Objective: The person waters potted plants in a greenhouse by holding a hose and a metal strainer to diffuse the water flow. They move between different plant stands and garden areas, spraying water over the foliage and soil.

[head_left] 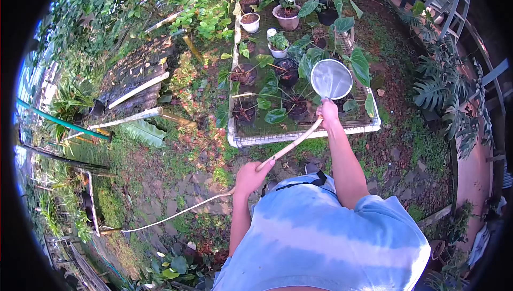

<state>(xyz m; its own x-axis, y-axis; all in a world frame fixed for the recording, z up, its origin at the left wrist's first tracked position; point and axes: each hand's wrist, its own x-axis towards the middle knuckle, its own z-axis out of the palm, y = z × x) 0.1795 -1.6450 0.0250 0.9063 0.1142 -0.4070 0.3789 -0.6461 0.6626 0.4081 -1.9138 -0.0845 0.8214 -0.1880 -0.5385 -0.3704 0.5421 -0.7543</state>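
Note:
A pale tan hose (295, 142) runs through both of my hands. My left hand (252, 178) is closed around it in front of my waist. Farther forward, my right hand (328, 110) grips its front end, right at the base of a round, white-rimmed head (331, 79) with a greyish, see-through face streaked with white. This head hangs over potted plants, overlapping the broad green leaves (360, 68) beside it. Behind my left hand the hose trails down and left across the stony ground. Just beyond my hands lies the white frame (304, 136) of a mesh-covered plant bed.
White pots (249, 23), a pink pot (287, 22) and several dark pots (287, 72) stand inside the frame. To the left are a corrugated sheet (136, 75), white poles (139, 90) and a green hose (59, 122). A metal ladder (456, 10) leans at the upper right.

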